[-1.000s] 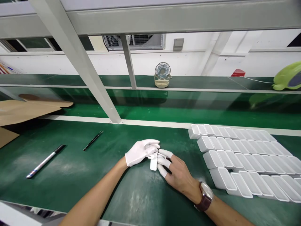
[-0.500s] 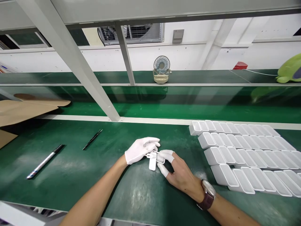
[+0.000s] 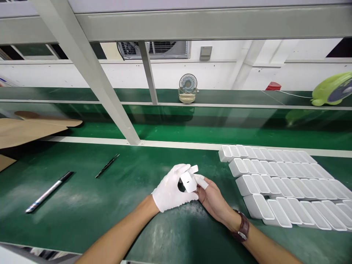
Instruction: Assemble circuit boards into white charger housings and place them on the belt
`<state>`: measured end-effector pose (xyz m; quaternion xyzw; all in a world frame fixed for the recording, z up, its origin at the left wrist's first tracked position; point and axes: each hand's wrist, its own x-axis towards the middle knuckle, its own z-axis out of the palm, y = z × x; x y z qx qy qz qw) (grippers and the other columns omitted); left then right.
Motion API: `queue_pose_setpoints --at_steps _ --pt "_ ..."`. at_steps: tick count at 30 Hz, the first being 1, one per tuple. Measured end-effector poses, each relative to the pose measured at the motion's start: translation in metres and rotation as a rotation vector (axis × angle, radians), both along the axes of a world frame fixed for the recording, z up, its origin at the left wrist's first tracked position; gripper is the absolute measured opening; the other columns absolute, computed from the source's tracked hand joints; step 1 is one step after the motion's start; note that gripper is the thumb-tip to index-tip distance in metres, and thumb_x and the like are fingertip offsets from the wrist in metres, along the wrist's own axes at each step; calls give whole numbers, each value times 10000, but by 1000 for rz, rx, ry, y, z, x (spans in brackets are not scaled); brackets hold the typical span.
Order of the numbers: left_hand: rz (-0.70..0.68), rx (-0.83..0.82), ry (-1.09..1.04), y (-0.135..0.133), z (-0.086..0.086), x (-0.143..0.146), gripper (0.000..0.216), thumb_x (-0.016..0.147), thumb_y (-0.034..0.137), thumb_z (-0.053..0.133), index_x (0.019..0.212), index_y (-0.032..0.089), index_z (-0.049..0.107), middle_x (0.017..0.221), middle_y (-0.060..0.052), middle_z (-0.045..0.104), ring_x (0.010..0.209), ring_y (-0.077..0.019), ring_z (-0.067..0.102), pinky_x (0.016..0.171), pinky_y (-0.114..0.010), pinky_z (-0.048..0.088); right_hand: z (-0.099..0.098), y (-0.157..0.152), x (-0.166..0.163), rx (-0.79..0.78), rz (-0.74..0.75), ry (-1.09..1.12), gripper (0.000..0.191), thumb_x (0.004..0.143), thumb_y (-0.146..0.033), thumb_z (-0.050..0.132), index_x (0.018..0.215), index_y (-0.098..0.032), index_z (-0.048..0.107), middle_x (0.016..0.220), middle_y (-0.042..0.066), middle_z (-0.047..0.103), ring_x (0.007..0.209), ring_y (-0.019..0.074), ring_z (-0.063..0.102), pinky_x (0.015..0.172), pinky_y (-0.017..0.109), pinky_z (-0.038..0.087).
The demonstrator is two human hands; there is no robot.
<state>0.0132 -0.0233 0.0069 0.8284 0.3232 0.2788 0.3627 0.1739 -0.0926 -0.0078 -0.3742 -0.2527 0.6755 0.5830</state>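
In the head view, a small white plastic case (image 3: 189, 182) with a short dark slot in its face is held over the green bench. A lid-like flap (image 3: 193, 169) sticks up from its top. My left hand (image 3: 174, 189), in a white glove, curls round the case's left side with thumb and fingers closed on it. My right hand (image 3: 210, 194) grips the right side, with white covers on some fingertips and a watch (image 3: 242, 226) on the wrist. Part of the case is hidden behind the fingers.
Rows of white open boxes (image 3: 257, 205) stand at the right. A marker (image 3: 48, 192) and a thin black pen-like tool (image 3: 107, 166) lie at the left, near brown cardboard (image 3: 33, 128). A small fan (image 3: 188, 88) sits on the back ledge; a slanted post (image 3: 90, 73) crosses the left.
The case has been turned over and raised slightly, so its slotted face and upright flap now show. My left hand has wrapped further round it, and my right palm has turned upward.
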Motion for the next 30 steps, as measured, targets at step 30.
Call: queue_pose_setpoints --at_steps 30 --pt "25 95 158 18 -2 -12 509 780 279 738 1272 241 610 1127 -77 674 1062 -268 625 944 -425 529 -21 0 19 683 -151 -1256 386 982 -209 527 1367 -235 508 1301 122 576 1223 239 561 1042 449 504"
